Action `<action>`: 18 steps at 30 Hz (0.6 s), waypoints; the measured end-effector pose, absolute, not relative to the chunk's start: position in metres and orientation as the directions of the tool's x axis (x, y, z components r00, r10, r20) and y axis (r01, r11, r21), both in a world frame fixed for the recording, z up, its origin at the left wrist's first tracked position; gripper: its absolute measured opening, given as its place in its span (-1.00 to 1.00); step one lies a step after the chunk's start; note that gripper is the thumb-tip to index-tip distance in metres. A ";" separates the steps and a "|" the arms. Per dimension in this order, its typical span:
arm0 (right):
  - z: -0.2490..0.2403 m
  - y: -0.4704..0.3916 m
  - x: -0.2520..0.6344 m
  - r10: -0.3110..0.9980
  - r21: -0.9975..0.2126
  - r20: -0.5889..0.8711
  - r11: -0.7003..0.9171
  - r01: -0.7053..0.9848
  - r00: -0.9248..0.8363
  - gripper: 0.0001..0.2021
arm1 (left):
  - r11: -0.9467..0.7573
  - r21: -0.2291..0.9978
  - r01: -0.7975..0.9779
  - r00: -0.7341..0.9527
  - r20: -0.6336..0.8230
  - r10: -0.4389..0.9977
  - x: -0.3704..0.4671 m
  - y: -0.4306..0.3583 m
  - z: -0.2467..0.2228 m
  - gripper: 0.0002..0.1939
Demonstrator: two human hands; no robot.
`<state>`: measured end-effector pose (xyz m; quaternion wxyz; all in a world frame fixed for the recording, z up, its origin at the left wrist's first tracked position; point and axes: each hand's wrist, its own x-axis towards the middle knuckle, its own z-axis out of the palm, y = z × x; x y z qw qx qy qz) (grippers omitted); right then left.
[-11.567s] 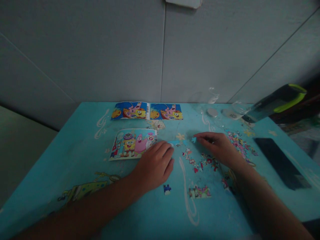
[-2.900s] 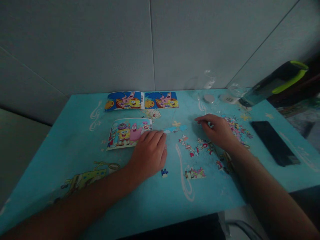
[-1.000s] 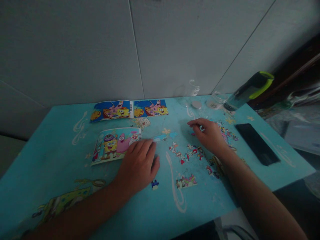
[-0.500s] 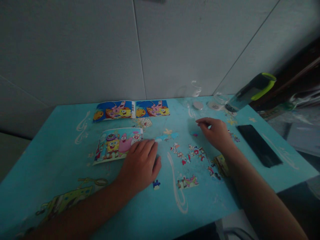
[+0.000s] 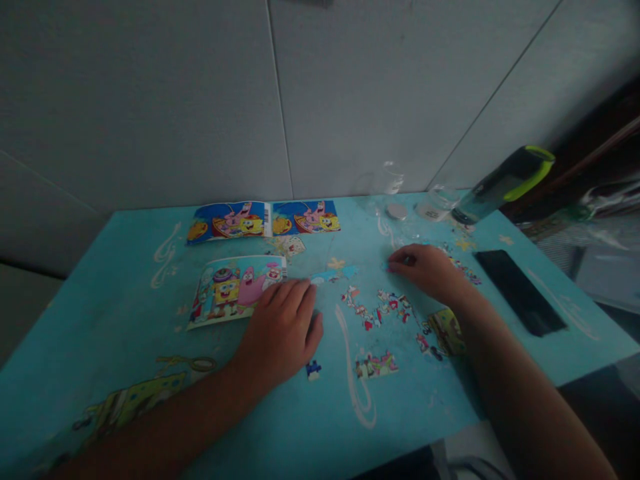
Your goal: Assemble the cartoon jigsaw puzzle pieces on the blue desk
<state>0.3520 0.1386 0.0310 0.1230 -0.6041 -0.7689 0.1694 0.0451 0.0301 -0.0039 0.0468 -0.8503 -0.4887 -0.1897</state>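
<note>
My left hand [image 5: 285, 327] lies flat, its fingertips on the right edge of a cartoon picture sheet [image 5: 235, 290]. A dark blue puzzle piece [image 5: 313, 370] is just below its thumb. My right hand [image 5: 417, 267] is over the table, thumb and index finger pinched at a small piece that they mostly hide. Loose puzzle pieces [image 5: 380, 308] are spread between the hands. Nearer me sits a joined strip of pieces [image 5: 377, 365]. More pieces [image 5: 465, 270] lie to the right of my right hand.
Two blue picture cards [image 5: 305, 218] lie at the back. A dark bottle [image 5: 503, 183], clear containers [image 5: 443, 198] and a round lid [image 5: 397, 211] stand at the back right. A black flat case [image 5: 520, 291] lies on the blue table [image 5: 125, 280].
My right hand has moved down a little onto the small piece that lay alone, and its fingers have closed there. My left hand has stayed in place.
</note>
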 end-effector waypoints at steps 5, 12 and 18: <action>0.027 0.138 0.350 0.962 -0.433 0.009 0.248 0.866 -0.271 -0.80 | -0.518 0.108 0.849 0.451 0.366 0.814 0.046 0.031 -0.003 -0.61; 0.028 0.140 0.359 0.940 -0.483 0.003 0.299 0.823 -0.340 -0.79 | -0.514 0.119 0.849 0.449 0.348 0.823 0.045 0.030 -0.005 -0.60; 0.027 0.140 0.357 0.934 -0.486 0.014 0.318 0.814 -0.356 -0.81 | -0.514 0.124 0.849 0.448 0.346 0.824 0.046 0.030 -0.003 -0.60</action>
